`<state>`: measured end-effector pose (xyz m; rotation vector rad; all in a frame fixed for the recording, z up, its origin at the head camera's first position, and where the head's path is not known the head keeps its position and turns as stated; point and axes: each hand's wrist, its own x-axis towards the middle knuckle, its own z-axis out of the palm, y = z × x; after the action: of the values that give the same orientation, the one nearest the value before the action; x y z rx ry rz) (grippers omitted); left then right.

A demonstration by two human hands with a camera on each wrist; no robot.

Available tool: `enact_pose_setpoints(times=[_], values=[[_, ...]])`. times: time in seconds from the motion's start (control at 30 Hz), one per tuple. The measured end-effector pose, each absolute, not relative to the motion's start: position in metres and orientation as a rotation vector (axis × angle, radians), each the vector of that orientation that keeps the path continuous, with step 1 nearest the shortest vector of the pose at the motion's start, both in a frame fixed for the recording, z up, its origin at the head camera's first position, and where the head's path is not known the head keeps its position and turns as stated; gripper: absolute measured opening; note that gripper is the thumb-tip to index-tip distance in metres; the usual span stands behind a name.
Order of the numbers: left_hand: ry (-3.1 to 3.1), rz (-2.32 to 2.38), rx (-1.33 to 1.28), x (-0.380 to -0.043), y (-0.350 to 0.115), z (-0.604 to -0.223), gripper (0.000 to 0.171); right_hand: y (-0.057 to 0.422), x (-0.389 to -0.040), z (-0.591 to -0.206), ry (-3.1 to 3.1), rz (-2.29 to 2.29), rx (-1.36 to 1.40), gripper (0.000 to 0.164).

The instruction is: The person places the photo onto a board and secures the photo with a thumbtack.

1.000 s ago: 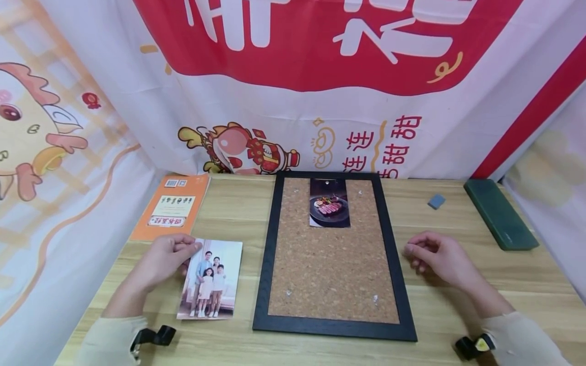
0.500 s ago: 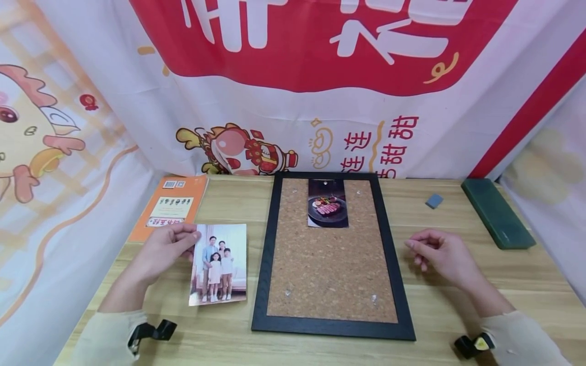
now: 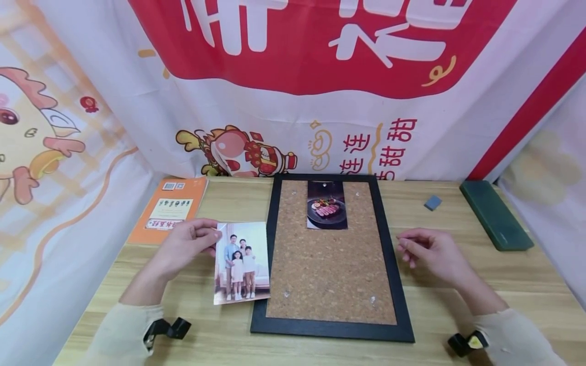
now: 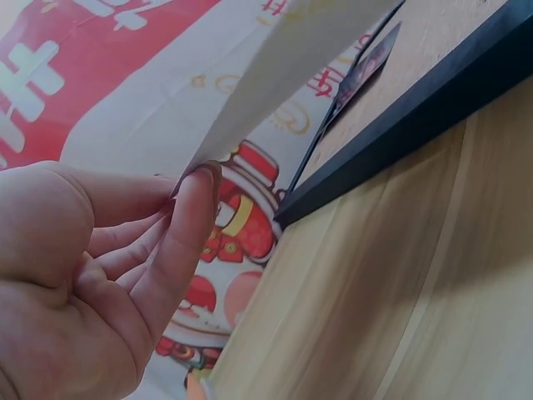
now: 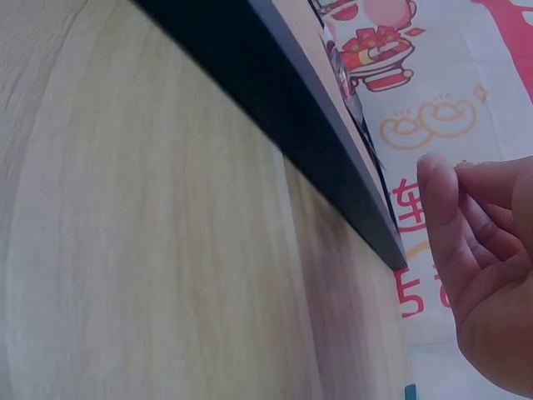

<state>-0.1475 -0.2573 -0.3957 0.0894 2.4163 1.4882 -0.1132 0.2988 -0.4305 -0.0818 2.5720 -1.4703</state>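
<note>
My left hand point(image 3: 189, 244) pinches a family photo point(image 3: 242, 264) by its upper left edge, between thumb and fingers. In the left wrist view the photo's pale back point(image 4: 275, 75) rises from the fingertips, off the table. Seen from the head, its right edge overlaps the left side of a black-framed cork board point(image 3: 329, 274). A food photo point(image 3: 327, 206) hangs at the board's top middle under a small pin point(image 3: 324, 185). Just right of the frame hovers my right hand point(image 3: 432, 254), fingers loosely curled and thumb near the index tip; I see nothing between them.
Small clear pins sit near the board's corners, such as the lower left pin point(image 3: 286, 294). An orange book point(image 3: 183, 190) lies at the back left. Toward the back right are a small blue-grey block point(image 3: 432, 203) and a dark green case point(image 3: 496, 216). A printed cloth point(image 3: 256, 109) hangs behind.
My left hand has lifted the family photo and carried it right, up to the board's left edge. The right hand has shifted slightly left, nearer the frame.
</note>
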Motion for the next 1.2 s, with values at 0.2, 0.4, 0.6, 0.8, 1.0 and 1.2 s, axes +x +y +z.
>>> enact_pose_setpoints(times=[0.2, 0.4, 0.6, 0.8, 1.0, 1.2], values=[[2.371, 1.504, 0.114, -0.151, -0.24, -0.399, 0.043, 0.292, -0.112, -0.429, 2.565, -1.466, -0.107, 0.027], [2.363, 1.479, 0.107, -0.156, -0.221, -0.404, 0.04, 0.283, -0.115, -0.428, 2.57, -1.46, -0.13, 0.026], [2.322, 1.506, 0.166, -0.163, -0.202, -0.409, 0.038, 0.271, -0.12, -0.426, 2.543, -1.509, -0.185, 0.023], [2.311, 1.483, 0.165, -0.168, -0.181, -0.412, 0.036, 0.26, -0.124, -0.423, 2.514, -1.514, -0.207, 0.021], [2.254, 1.51, 0.16, -0.171, -0.159, -0.418, 0.032, 0.249, -0.126, -0.423, 2.476, -1.536, -0.239, 0.02], [2.181, 1.528, 0.192, -0.173, -0.14, -0.425, 0.03, 0.237, -0.128, -0.423, 2.473, -1.544, -0.248, 0.019]])
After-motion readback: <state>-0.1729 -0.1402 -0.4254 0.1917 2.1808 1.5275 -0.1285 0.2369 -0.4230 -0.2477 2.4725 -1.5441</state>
